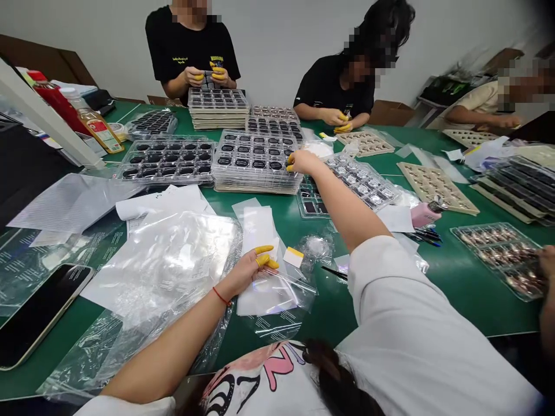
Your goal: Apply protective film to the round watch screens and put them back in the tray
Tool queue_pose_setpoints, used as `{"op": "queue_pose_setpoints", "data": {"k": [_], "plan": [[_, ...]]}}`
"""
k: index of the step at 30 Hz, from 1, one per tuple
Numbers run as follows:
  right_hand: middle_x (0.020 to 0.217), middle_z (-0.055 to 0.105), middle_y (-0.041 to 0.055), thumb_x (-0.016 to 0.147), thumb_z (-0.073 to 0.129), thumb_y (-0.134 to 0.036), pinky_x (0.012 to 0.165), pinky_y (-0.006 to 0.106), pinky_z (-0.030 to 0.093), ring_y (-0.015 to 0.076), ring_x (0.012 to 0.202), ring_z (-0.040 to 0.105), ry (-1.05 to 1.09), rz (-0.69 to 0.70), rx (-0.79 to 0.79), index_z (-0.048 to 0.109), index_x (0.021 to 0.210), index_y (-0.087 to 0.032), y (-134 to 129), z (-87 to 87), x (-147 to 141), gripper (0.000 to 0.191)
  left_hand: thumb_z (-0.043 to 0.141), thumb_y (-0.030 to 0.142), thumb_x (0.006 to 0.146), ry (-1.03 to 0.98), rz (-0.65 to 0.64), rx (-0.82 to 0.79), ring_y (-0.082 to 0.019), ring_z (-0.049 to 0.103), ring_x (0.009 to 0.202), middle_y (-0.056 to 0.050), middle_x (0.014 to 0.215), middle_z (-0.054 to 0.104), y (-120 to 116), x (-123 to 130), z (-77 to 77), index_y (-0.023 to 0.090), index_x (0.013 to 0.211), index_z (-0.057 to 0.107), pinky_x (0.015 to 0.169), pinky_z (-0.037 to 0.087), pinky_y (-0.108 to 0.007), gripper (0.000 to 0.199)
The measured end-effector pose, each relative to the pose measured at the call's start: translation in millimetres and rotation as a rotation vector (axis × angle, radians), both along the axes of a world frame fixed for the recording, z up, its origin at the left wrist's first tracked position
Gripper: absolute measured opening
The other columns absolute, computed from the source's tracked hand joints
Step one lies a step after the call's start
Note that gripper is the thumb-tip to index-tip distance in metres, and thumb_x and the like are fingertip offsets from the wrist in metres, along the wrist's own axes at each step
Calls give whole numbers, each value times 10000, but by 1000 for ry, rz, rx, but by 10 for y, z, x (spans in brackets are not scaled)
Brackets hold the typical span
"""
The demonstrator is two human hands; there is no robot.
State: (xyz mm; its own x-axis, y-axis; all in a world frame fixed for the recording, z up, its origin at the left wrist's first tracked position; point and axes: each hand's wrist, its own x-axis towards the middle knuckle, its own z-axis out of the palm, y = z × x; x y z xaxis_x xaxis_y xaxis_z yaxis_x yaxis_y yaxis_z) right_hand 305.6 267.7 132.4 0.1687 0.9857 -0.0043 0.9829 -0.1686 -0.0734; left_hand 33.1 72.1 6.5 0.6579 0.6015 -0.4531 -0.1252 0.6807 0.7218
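My right hand (pixel 301 163) reaches across the green table, and its yellow finger cots pinch the corner of a tall stack of clear plastic trays (pixel 255 162) with black cavities. My left hand (pixel 245 270), with a red string bracelet, rests with cotted fingers apart on a clear plastic bag (pixel 277 294). Beneath that bag lies a white foam sheet (pixel 255 231). A larger crumpled plastic bag (pixel 173 260) lies to the left of this hand. Just beyond my right forearm sits a clear tray of small metal parts (pixel 358 182).
A phone (pixel 39 312) lies at the near left, beside papers. Several tray stacks and beige trays (pixel 436 186) cover the green table (pixel 468 289). Tweezers (pixel 333 273) lie near my right arm. Co-workers in dark shirts (pixel 193 49) handle items across the table. A bottle (pixel 99 130) stands at the left.
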Motion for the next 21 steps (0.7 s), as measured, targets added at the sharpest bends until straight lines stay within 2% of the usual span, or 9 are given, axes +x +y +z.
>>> {"op": "queue_pose_setpoints", "data": {"k": [4,8,12,15,17,19,21], "plan": [[1059,723,165,611,834,-189,968,532,465,371,1102,602,-64,-37,-27,756,985,-138,247,-70,30,385,608,193,915,24,-23,-26,-133,739,720,-74,851,752,2,7,20,98,1317,508,732,551,-233,424],[969,705,149,547,877,-228,1032,570,401,372,1122,569,-66,-5,-28,737,877,-131,345,-107,94,371,631,208,904,3,-39,-17,-140,739,723,-89,854,757,13,15,10,94,1302,517,709,543,-233,429],[1075,692,143,640,792,-259,1041,562,394,366,1173,543,-14,-16,-24,692,1023,-145,282,-129,143,412,646,207,894,-26,-47,-14,-147,742,726,-98,862,760,23,16,-40,87,1312,501,727,547,-249,459],[1145,669,163,686,736,-267,1057,561,376,359,1180,544,31,-24,38,646,1124,-130,189,-143,205,468,668,212,879,-45,-53,-14,-156,742,722,-100,852,760,26,18,-70,78,1317,497,763,553,-278,489],[1185,658,150,738,675,-275,1065,522,390,314,1155,570,70,-18,98,601,1198,-133,132,-141,262,487,679,221,873,-53,-50,-13,-157,740,723,-104,854,760,25,21,-80,77,1309,502,780,556,-291,492],[1176,663,117,784,601,-266,1027,446,451,244,1091,612,290,1,229,560,1229,-144,73,-130,316,464,682,228,873,-53,-47,-13,-162,743,737,-112,871,761,24,22,-85,80,1304,503,781,562,-299,490],[1104,681,79,811,552,-297,966,396,506,196,1028,643,732,54,398,554,1174,-173,-9,-115,339,384,684,238,873,-50,-50,-14,-167,745,743,-121,889,760,24,20,-86,83,1305,502,769,568,-304,494]]}}
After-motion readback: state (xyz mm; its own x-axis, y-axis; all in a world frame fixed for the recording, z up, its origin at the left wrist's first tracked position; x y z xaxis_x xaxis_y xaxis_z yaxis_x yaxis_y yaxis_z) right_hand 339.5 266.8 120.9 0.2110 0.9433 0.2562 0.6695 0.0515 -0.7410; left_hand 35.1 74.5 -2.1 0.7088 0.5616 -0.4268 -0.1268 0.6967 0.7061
